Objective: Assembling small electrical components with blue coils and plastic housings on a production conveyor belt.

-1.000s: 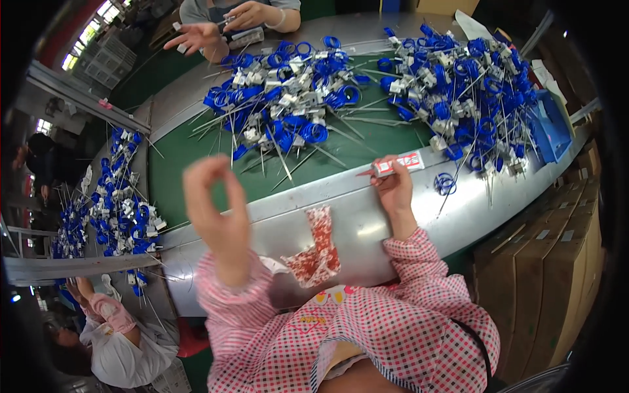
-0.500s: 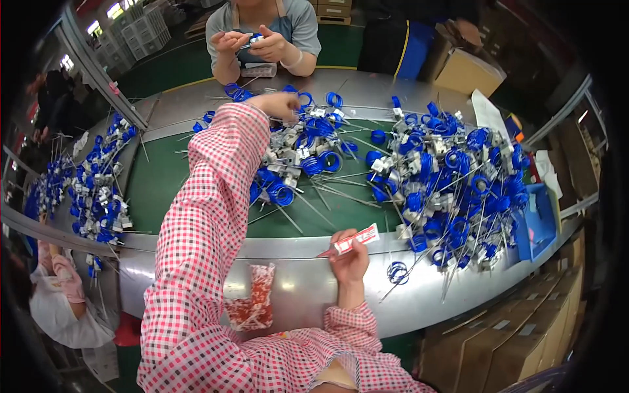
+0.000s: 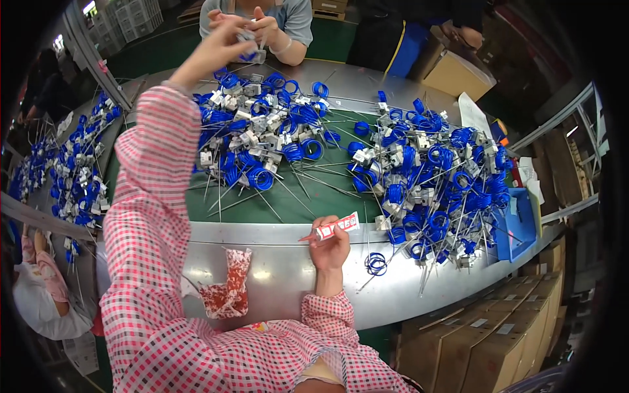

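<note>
My right hand (image 3: 331,252) is closed around a red-and-white squeeze tube (image 3: 337,228) above the table's near metal edge. The tube's thin reddish nozzle points left. My left arm stretches across the table, and my left hand (image 3: 219,47) is at the far side, right by a co-worker's hands (image 3: 265,29). A blurred grey-white piece (image 3: 246,43) shows at my left fingertips; motion smear hides whether I hold it. Below my left arm's reach lies a pile of blue coiled tubes with white blocks and thin metal rods (image 3: 262,124).
A larger heap of the same coiled parts (image 3: 432,177) lies at right, next to a blue bin (image 3: 517,223). One loose blue coil (image 3: 375,264) is near the front edge. A red-stained packet (image 3: 229,288) lies before me. Cardboard boxes (image 3: 485,334) stand at lower right.
My left hand has moved from the pile, away and leftward, to the co-worker's hands. My right hand keeps its hold on the tube. The whole view has shifted a little.
</note>
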Available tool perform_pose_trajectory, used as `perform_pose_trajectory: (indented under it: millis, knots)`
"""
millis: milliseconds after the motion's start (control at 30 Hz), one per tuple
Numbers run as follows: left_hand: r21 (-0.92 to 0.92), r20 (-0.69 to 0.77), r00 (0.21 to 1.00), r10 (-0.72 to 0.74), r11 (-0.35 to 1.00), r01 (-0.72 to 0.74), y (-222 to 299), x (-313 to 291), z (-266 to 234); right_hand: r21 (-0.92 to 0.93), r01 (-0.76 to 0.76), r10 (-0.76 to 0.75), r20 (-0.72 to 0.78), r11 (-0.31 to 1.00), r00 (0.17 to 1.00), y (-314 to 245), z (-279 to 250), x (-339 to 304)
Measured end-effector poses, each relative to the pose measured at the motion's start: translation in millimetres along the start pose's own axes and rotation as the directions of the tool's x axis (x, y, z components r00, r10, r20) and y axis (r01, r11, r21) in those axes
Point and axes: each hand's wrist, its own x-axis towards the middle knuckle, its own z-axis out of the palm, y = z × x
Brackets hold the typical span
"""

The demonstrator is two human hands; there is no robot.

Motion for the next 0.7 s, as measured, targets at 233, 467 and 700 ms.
perform_pose_trajectory:
  millis: [233,467,700]
  knots:
    - [-0.611,-0.256,0.963,-0.081,0.786,-0.097,37,-79,-68,-0.02,0.037,-0.036,0.043,0.999,0.998,5,-10,-1]
    - [-0.919,-0.272,0.953,-0.13,0.327,-0.218,95,-188,-82,-0.069,0.145,-0.149,-0.05,0.987,0.988,4,0,2]
    - [-0.926,-0.202,0.972,-0.116,0.347,-0.151,99,-262,-62,-0.137,0.251,-0.267,-0.116,0.958,0.957,-5,14,-8]
